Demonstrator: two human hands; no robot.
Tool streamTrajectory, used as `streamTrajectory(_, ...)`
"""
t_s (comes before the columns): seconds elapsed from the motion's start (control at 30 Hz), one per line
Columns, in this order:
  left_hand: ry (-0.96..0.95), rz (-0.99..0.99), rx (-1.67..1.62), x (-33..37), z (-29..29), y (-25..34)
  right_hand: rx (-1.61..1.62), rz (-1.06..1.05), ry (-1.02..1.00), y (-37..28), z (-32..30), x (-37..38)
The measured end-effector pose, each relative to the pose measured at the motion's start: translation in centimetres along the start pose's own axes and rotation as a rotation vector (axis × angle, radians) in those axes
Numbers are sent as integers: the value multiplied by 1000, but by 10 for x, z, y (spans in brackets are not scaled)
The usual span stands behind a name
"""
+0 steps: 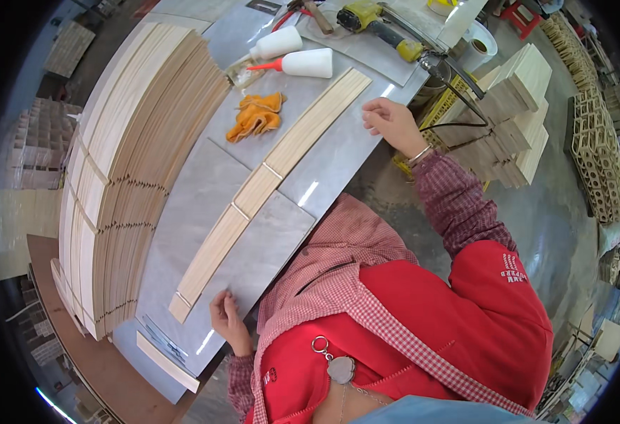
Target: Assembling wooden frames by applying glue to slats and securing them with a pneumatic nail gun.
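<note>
A long row of pale wooden slats (267,184) lies pressed together across the grey worktable (204,191), with notches along it. My left hand (226,319) rests flat on the table near the row's lower end, fingers spread, holding nothing. My right hand (392,124) hovers at the table's right edge close to the row's upper end, fingers loosely curled and empty. A red jacket and a checked shirt cover my arms.
A big stack of notched slats (123,162) fills the table's left side. An orange cloth (257,114), two white glue bottles (292,56) and a yellow power tool (373,20) lie at the far end. Wooden blocks (518,120) are piled on the floor to the right.
</note>
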State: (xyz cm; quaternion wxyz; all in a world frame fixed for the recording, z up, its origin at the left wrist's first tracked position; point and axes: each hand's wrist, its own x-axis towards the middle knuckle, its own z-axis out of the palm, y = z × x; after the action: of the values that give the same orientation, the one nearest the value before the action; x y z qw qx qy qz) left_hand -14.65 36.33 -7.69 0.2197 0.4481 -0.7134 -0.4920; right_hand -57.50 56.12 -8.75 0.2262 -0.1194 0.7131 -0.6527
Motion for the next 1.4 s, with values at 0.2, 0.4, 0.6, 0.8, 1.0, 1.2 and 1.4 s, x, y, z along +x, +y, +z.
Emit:
streamTrajectory(0.2,51,39,234,-4,-13,-15,31,336,-265,60,-30,-87)
streamTrajectory(0.4,-133,109,394,17,-1,9,307,78,290,483,-40,-258)
streamTrajectory(0.6,-161,-63,417,13,-16,0,120,232,94,440,15,-197)
streamTrajectory(0.8,-83,-70,427,-8,-19,8,-229,244,-109,319,18,-118)
streamTrajectory(1.0,335,-37,600,-46,-36,-42,-545,176,-203,218,29,-56)
streamTrajectory(1.2,315,96,670,-46,-13,-46,-654,-150,-254,59,9,-77)
streamTrajectory(1.4,422,252,668,-37,0,-51,-835,-862,-314,40,90,-84)
